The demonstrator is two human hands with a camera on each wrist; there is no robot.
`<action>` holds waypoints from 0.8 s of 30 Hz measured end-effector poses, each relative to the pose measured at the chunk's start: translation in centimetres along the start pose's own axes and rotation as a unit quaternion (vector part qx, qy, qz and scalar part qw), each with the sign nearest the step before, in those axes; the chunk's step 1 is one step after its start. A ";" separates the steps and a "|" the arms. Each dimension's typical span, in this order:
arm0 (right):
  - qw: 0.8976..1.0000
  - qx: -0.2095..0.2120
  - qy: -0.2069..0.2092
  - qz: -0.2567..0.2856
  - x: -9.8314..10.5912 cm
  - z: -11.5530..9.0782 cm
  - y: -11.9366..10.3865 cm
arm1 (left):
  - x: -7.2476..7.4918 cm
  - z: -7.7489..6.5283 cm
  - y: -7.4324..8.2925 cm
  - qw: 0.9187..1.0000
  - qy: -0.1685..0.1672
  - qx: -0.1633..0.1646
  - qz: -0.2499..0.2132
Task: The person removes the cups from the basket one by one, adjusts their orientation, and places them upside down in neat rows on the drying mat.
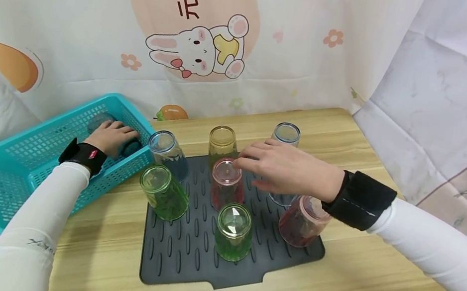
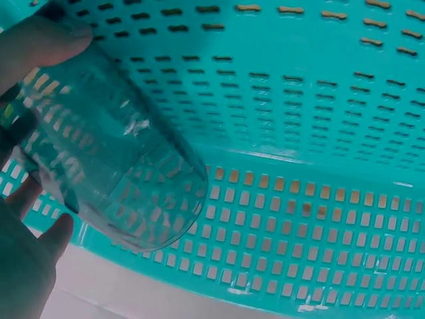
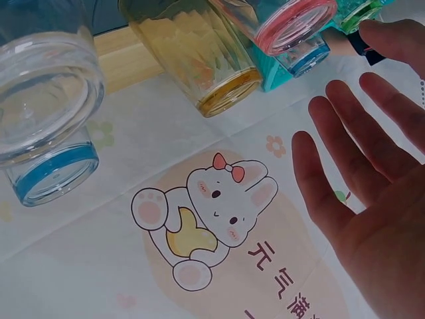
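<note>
Inside the turquoise basket [image 1: 10,152], my left hand [image 1: 108,138] grips a clear drinking glass [image 2: 126,153]. In the left wrist view the thumb lies on one side of this glass and fingers on the other; it is tilted beside the perforated wall. My right hand [image 1: 286,167] hovers over the drying mat [image 1: 180,258], its fingers spread and holding nothing. Nearest below its fingertips stands a pink glass [image 1: 226,184], upside down. A yellow glass [image 1: 222,145] is just behind that one. The right hand partly hides a clear glass [image 1: 282,199].
More upturned glasses stand on or around the mat: a blue glass [image 1: 170,156] and a green glass [image 1: 164,195] at left, another green glass [image 1: 233,236] in front, a pink glass [image 1: 302,223] at right, and a blue-rimmed glass [image 1: 286,133] behind. A printed cloth [image 1: 92,59] hangs behind the wooden table [image 1: 360,270].
</note>
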State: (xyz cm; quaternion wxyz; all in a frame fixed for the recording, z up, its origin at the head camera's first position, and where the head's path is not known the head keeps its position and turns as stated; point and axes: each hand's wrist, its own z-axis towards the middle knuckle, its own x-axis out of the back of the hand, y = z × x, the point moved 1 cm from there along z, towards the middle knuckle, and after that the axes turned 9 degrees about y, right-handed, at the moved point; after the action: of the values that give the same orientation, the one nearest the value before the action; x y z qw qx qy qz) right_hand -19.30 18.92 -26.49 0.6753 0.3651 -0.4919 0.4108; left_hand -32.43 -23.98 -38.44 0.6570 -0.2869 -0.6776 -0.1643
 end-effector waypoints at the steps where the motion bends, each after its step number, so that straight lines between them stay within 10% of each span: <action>1: 1.000 -0.002 -0.001 0.000 0.0 0.0 0.0 | -0.1 0.0 0.0 1.000 0.004 -0.004 0.006; 15: 1.000 0.008 0.007 -0.005 -0.2 0.1 -0.5 | -0.9 -0.9 -0.7 0.999 0.025 -0.023 0.028; 24: 1.000 0.003 0.021 -0.014 0.1 0.1 -0.5 | 0.5 -1.6 -1.3 0.998 0.013 0.025 -0.057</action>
State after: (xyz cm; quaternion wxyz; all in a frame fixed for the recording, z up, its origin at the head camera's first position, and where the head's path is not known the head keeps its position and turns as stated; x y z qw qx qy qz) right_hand -18.89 18.61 -26.40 0.6900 0.3651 -0.4714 0.4102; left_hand -31.96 -25.84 -37.59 0.6625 -0.2287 -0.6879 -0.1886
